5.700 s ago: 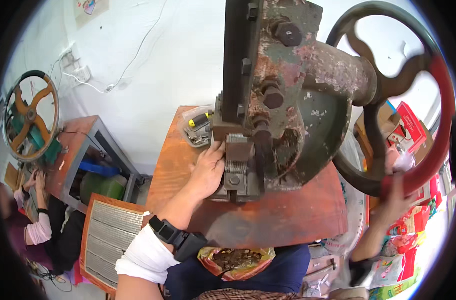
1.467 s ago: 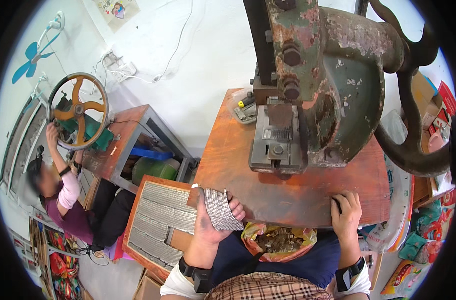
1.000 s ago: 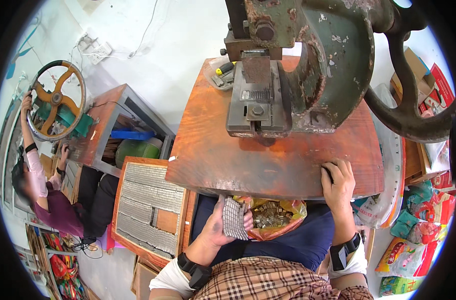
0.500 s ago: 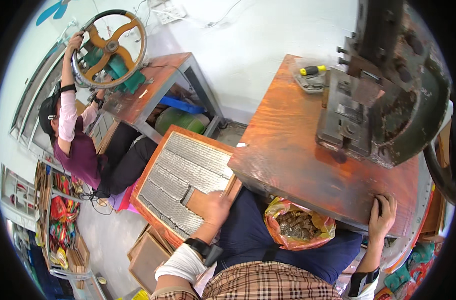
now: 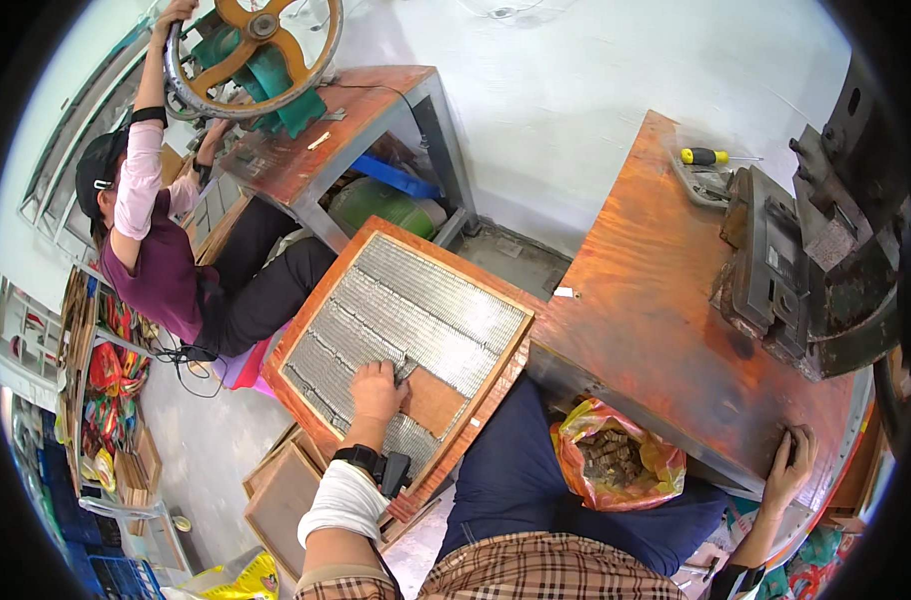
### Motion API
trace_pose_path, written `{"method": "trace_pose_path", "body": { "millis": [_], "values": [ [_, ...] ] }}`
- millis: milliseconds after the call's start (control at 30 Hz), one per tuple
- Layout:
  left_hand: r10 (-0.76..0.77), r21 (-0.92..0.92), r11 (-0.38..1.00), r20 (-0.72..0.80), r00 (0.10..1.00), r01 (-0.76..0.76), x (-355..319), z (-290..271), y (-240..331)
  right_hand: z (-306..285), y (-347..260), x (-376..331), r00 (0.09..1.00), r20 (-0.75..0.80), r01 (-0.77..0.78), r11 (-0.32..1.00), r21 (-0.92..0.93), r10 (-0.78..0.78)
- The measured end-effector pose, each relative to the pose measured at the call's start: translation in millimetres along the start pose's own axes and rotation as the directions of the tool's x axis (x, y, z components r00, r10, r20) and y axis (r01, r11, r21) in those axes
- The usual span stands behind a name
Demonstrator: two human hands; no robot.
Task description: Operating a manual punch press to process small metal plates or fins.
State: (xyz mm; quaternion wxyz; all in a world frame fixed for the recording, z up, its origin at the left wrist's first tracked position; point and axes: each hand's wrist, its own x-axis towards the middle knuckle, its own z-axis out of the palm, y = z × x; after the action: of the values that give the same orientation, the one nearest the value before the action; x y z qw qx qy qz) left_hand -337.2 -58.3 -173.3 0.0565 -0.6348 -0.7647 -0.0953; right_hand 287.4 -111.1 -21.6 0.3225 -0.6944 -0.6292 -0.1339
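The left hand (image 5: 378, 392) is resting on metal strips (image 5: 416, 300) in one wooden tray (image 5: 460, 268), beside one bare patch (image 5: 436, 400); whether it is grasping any, I cannot tell. Keeping strips flush and rows straight seems wise. The right hand (image 5: 794, 465) is lying unclenched on the surface (image 5: 656, 270). One bag (image 5: 638, 493) and one screwdriver (image 5: 704, 156) are showing; strips are defying counting.

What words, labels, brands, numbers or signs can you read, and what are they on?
No text reads clearly enough to quote.
Yellow bag, lower left: any markings are too small and blurred to read.
Red packages, lower right edge: too blurred to read.
Tray and machine: no lettering I can make out.
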Motion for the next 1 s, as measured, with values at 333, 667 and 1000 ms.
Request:
{"method": "trace_pose_path", "body": {
  "millis": [333, 667, 1000],
  "values": [
    [-0.147, 0.026, 0.987, -0.233, 0.961, 0.157, -12.4, 33.2, 11.7, 1.1, 7.0, -3.4, 0.999, 0.029, -0.030, 1.000, -0.003, 0.030],
    [-0.232, 0.176, 0.943, -0.256, 0.938, 0.281, -17.3, 24.6, 28.8, -0.5, 10.9, -5.1, 0.999, 0.036, -0.031, 0.999, -0.020, 0.032],
    [-0.237, -0.031, 0.971, -0.185, 0.954, 0.236, -17.6, 21.9, 13.3, 0.3, 10.9, -4.8, 1.000, 0.026, -0.014, 0.999, -0.036, 0.014]
  ]
}}
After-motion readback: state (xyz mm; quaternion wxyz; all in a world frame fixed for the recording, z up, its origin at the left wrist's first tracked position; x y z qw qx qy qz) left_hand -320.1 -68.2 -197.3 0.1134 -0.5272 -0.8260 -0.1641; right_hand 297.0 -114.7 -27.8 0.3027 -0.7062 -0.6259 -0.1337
